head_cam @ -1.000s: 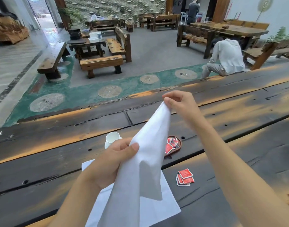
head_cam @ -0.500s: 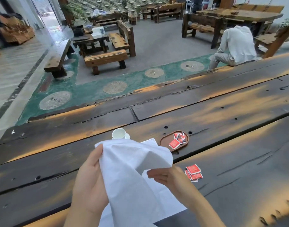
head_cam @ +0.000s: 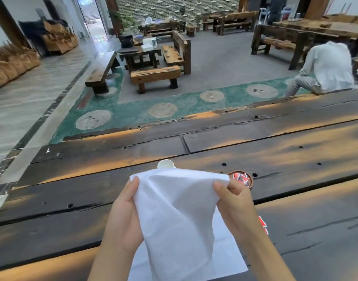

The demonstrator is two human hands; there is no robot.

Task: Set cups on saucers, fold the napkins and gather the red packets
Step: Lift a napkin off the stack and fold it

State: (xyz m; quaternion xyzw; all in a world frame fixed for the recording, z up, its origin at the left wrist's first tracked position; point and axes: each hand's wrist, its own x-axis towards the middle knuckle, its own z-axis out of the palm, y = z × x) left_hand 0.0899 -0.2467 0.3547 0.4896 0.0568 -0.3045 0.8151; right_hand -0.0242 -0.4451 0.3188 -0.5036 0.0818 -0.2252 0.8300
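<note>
Dark plank table: both hands, left hand and right hand, are pinching the raised napkin; its draping cloth is risking brushing the cup.

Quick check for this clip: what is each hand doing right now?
Left hand: closed on the left top corner of the white cloth napkin, held up above the table.
Right hand: closed on the same napkin's right top corner.

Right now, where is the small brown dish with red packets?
In the head view, the brown dish sits on the wooden table, just beyond the right hand, right of the white cup.
</note>
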